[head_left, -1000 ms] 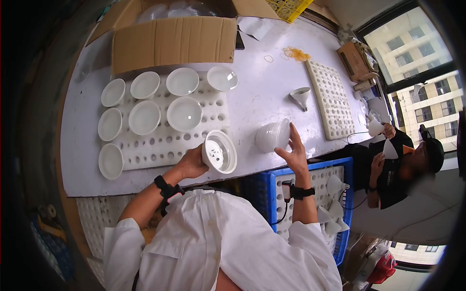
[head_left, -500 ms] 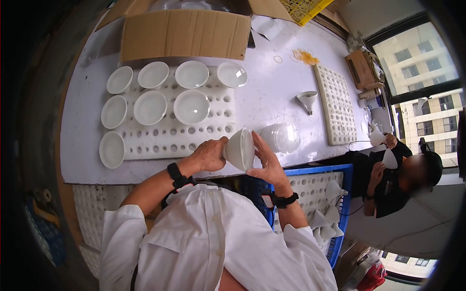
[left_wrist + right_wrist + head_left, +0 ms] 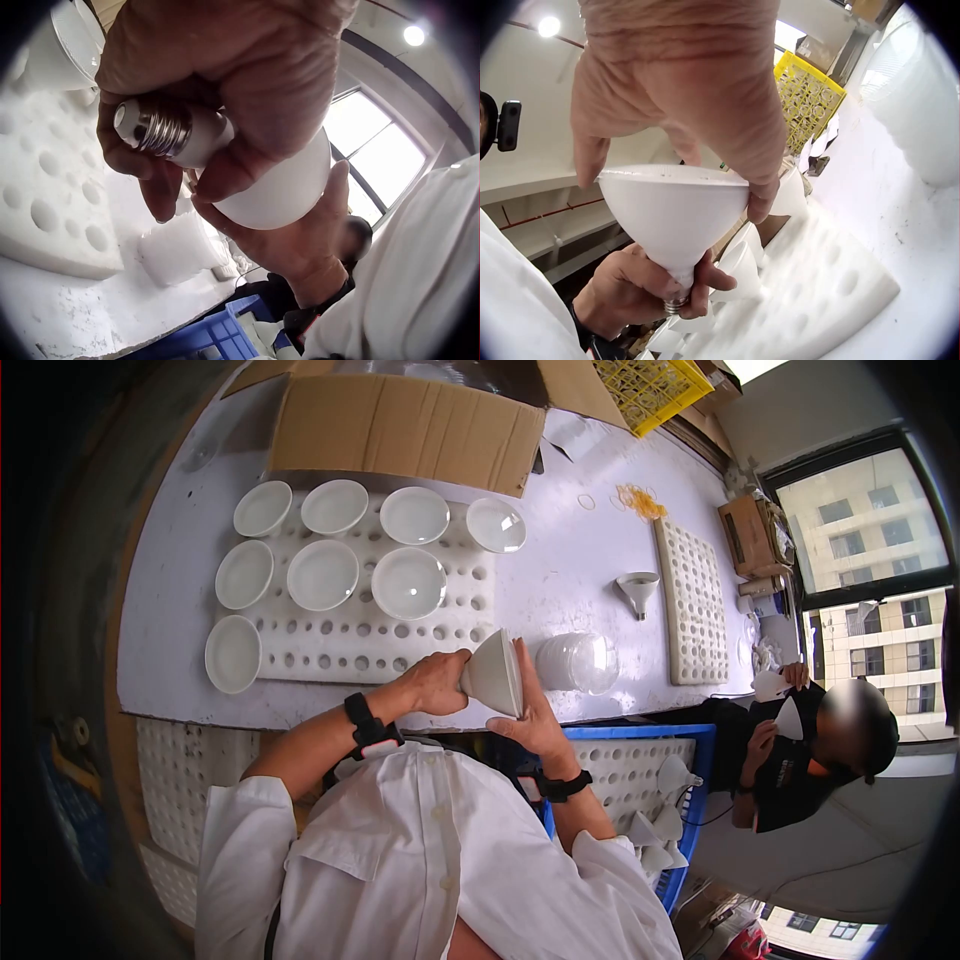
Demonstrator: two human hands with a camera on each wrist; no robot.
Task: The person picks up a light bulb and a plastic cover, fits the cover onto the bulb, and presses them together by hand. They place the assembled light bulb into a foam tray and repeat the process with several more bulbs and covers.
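Note:
A white cone-shaped lamp bulb (image 3: 493,672) with a metal screw base (image 3: 163,133) is held sideways over the table's front edge. My left hand (image 3: 440,682) grips its narrow neck just by the screw threads. Across the wide mouth, my right hand (image 3: 535,710) spreads its fingers and thumb, gripping opposite sides of the rim (image 3: 673,177). The palm side faces the mouth, which is hidden in the head view. Just beyond the right hand lies a stack of clear plastic covers (image 3: 580,663) on its side.
At left, a white foam board (image 3: 330,645) carries several upright bulbs (image 3: 408,582). Behind it stands a cardboard box (image 3: 400,435). A lone bulb (image 3: 638,592) lies near another foam board (image 3: 692,605). A blue crate (image 3: 706,760) stands below the edge; another person (image 3: 800,760) sits at right.
My right hand has moved left from the clear stack to the bulb's mouth. The left hand has turned the bulb so that its mouth, earlier showing its inside, now faces the right hand.

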